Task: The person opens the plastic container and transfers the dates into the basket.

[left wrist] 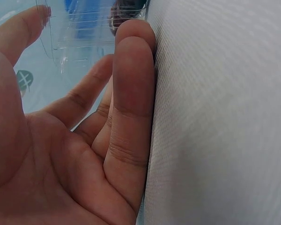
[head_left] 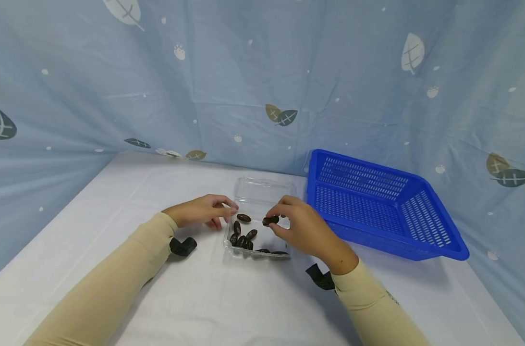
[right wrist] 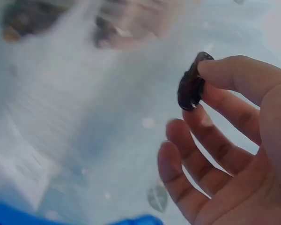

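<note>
My right hand [head_left: 303, 228] pinches a glossy, dark brown date [right wrist: 192, 89] between thumb and fingertips, raised over a clear plastic clamshell box [head_left: 227, 242]. Several more dates [head_left: 251, 234] lie in that box, mostly along its left and front sides; one [head_left: 244, 217] is apart from the others near the back left. The box's clear lid [head_left: 264, 188] is folded back. At the left side of the box is my left hand [head_left: 201, 210], holding nothing. Its thumb and fingers are spread, with fingertips right at the box's wall and the lower fingers along the white cloth.
A blue plastic basket [head_left: 385, 239] with slotted sides stands right of the box, close behind my right hand. White cloth [head_left: 180, 298] covers the table. A light blue curtain [head_left: 245, 72] with leaf prints hangs behind. Black straps [head_left: 183, 246] stick out at both wrists.
</note>
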A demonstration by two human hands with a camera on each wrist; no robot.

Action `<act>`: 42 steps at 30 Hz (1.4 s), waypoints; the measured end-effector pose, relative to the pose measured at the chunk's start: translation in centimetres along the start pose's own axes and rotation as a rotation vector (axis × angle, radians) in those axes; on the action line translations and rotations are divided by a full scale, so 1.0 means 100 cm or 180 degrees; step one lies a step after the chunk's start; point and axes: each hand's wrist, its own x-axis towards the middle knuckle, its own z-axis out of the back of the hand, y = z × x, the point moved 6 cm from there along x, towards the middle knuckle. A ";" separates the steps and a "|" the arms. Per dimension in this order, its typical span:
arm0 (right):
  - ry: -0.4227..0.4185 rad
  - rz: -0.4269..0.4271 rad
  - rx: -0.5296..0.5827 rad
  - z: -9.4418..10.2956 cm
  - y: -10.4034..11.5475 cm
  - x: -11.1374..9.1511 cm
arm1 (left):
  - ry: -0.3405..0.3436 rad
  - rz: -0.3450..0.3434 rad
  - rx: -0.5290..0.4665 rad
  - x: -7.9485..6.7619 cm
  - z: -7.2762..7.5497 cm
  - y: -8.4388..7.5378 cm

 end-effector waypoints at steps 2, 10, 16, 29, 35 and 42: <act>-0.0216 0.0033 0.0032 0.014 0.001 -0.002 | -0.0010 0.0016 -0.0004 0.000 0.000 0.000; -0.0867 -0.0060 0.0094 0.060 -0.017 -0.011 | -0.0029 0.0022 -0.0002 -0.002 0.001 -0.001; -0.1221 -0.0353 -0.0008 0.080 -0.046 -0.017 | -0.0023 0.0035 0.0034 0.000 0.001 0.001; -0.1044 -0.1324 -0.0210 0.098 -0.129 -0.036 | -0.0034 0.0003 -0.0001 0.000 0.001 -0.004; -0.0594 -0.1648 -0.0271 0.089 -0.155 -0.045 | 0.0000 0.0016 -0.0012 0.001 -0.001 -0.002; 0.0117 -0.1826 -0.0224 0.067 -0.181 -0.049 | -0.0023 0.0022 0.0045 0.000 -0.001 -0.001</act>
